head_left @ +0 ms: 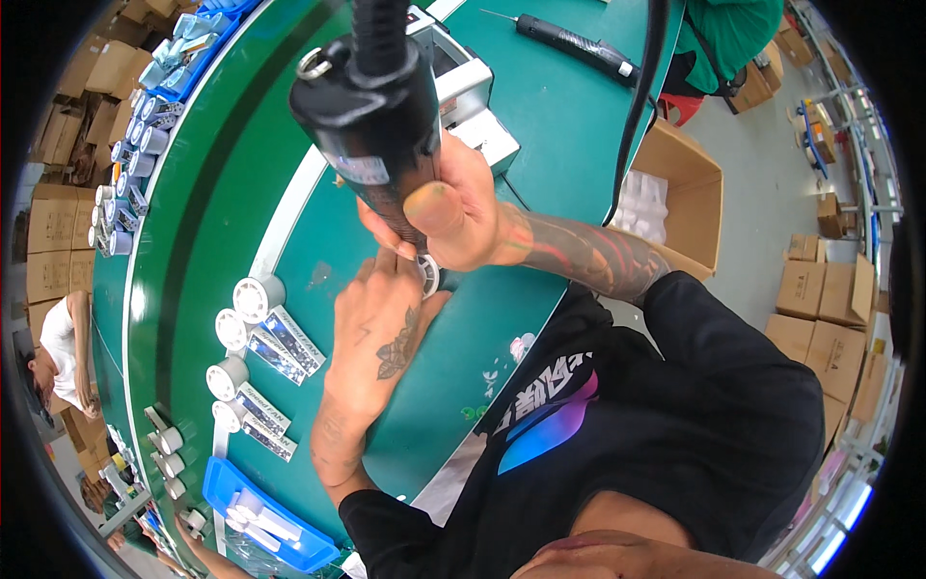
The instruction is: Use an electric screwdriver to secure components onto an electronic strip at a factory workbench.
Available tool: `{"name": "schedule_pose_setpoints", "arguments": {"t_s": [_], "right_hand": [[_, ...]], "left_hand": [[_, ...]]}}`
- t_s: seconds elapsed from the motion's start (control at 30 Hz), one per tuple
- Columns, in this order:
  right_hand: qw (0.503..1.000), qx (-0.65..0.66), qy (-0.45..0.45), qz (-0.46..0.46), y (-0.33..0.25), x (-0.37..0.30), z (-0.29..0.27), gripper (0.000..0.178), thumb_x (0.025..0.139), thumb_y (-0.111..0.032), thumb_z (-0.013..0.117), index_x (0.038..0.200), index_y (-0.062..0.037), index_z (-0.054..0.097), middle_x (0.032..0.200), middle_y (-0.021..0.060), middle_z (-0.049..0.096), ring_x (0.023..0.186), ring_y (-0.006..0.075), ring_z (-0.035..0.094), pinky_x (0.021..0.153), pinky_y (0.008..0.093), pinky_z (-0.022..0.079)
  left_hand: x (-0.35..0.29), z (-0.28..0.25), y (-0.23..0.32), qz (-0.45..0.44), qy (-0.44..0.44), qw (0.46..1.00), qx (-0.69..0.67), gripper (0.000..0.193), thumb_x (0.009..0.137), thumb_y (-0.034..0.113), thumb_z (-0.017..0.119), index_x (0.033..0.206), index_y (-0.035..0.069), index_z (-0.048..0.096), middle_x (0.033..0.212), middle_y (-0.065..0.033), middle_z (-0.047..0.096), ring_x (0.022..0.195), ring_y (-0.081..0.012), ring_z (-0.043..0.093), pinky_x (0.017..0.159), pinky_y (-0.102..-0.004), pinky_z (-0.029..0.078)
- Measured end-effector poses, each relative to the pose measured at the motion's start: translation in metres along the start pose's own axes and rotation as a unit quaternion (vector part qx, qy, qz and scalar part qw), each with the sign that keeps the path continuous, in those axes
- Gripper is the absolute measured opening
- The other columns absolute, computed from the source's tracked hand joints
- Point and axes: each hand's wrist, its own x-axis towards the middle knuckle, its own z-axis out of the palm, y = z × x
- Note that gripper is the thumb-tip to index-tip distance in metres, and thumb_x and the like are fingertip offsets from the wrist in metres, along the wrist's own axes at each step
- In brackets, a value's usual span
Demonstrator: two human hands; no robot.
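Note:
My right hand [458, 217] is wrapped round a black electric screwdriver [371, 121], held upright with a cable rising from its top. Its lower end is hidden by my fingers, just over a white round slotted part [428, 277] on the green bench. My left hand [376, 323] lies beside that part, fingers at its far edge and thumb at its near side, holding it against the surface. Left of that hand sit several white round units [258, 299] with printed blue-and-white strips attached.
A white box-shaped device [482, 135] stands behind the screwdriver. Another black electric screwdriver [579, 50] lies at the far right of the bench. A blue tray [309, 547] holds white parts at the lower left. An open cardboard box [704, 207] stands right; a co-worker [66, 352] is across the green conveyor [164, 318].

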Motion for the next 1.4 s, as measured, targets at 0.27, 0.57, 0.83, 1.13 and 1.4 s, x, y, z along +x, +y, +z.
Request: {"name": "schedule_pose_setpoints", "arguments": {"t_s": [0.27,0.57,0.83,1.13,1.4], "right_hand": [[0.974,0.171,0.142,-0.033,-0.064,0.022,-0.001,0.077,0.095,-0.067,0.060,0.124,0.0030,0.050,0.069,0.0027,0.058,0.050,0.0070,0.052,0.044,0.0226,0.041],[0.988,-0.093,0.068,-0.099,-0.036,0.043,-0.041,0.048,0.103,-0.049,0.060,0.112,-0.0031,0.053,0.066,0.0001,0.056,0.048,0.0035,0.048,0.042,0.0211,0.038],[0.997,0.006,0.052,-0.064,-0.039,0.012,-0.020,0.057,0.105,-0.052,0.054,0.126,0.0006,0.050,0.069,0.0046,0.058,0.048,0.0057,0.048,0.045,0.0219,0.039],[0.998,0.043,0.034,-0.026,-0.023,0.004,0.007,0.060,0.103,-0.057,0.055,0.125,-0.0011,0.050,0.075,0.0014,0.055,0.051,0.0044,0.048,0.045,0.0221,0.038],[0.999,0.005,0.014,-0.031,-0.007,-0.015,0.010,0.071,0.100,-0.058,0.059,0.129,0.0059,0.049,0.074,0.0014,0.059,0.054,0.0032,0.051,0.050,0.0211,0.042]], "left_hand": [[-0.004,0.009,-0.001,-0.027,0.029,0.999,0.005,0.054,0.081,0.018,0.083,0.124,-0.007,0.061,0.104,-0.0209,0.065,0.097,-0.0395,0.065,0.081,-0.0469,0.054],[0.002,0.003,0.004,-0.005,0.008,1.000,0.024,0.059,0.081,0.014,0.081,0.129,-0.011,0.058,0.106,-0.0214,0.066,0.097,-0.0355,0.067,0.078,-0.0433,0.057],[0.000,0.007,-0.001,-0.002,0.020,1.000,0.016,0.060,0.081,0.012,0.081,0.130,-0.011,0.057,0.103,-0.0203,0.065,0.094,-0.0353,0.067,0.076,-0.0430,0.057],[-0.001,0.006,0.001,0.008,0.019,1.000,0.009,0.037,0.082,0.013,0.081,0.106,-0.004,0.060,0.097,-0.0153,0.062,0.090,-0.0342,0.065,0.073,-0.0435,0.056],[-0.007,0.009,-0.003,0.008,0.007,1.000,-0.012,0.029,0.082,0.011,0.079,0.107,0.003,0.066,0.104,-0.0165,0.061,0.094,-0.0353,0.063,0.075,-0.0458,0.055]]}}
